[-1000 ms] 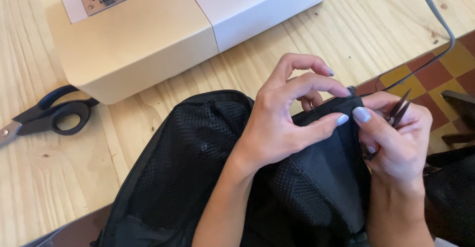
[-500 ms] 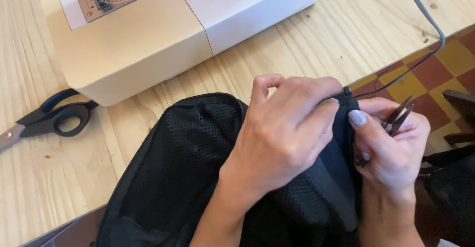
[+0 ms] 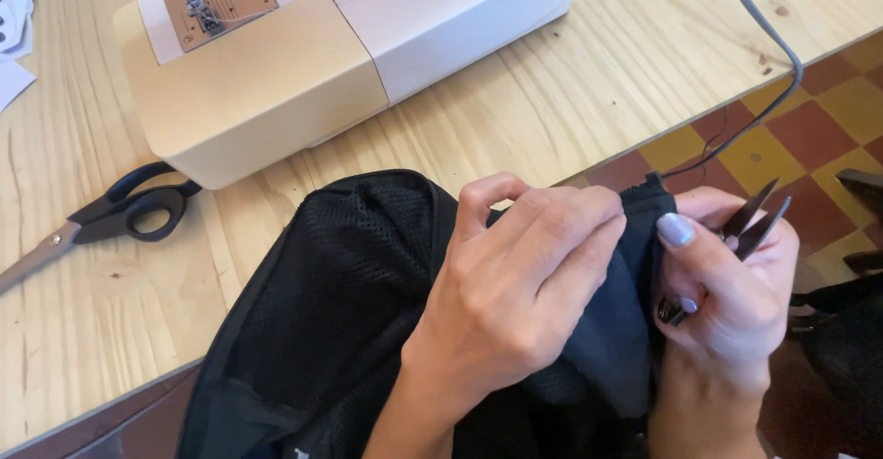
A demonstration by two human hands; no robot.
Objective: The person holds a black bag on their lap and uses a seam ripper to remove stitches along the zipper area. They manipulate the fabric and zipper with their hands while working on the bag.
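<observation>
Where the left hand [image 3: 524, 284] grips, black fabric [image 3: 340, 303] hides its fingertips.

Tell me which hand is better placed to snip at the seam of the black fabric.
Probably the right hand: it already holds the thread snips, blades parted, right beside the fabric edge. The left hand has its grip pinching the black fabric and carries no cutting tool.
</observation>
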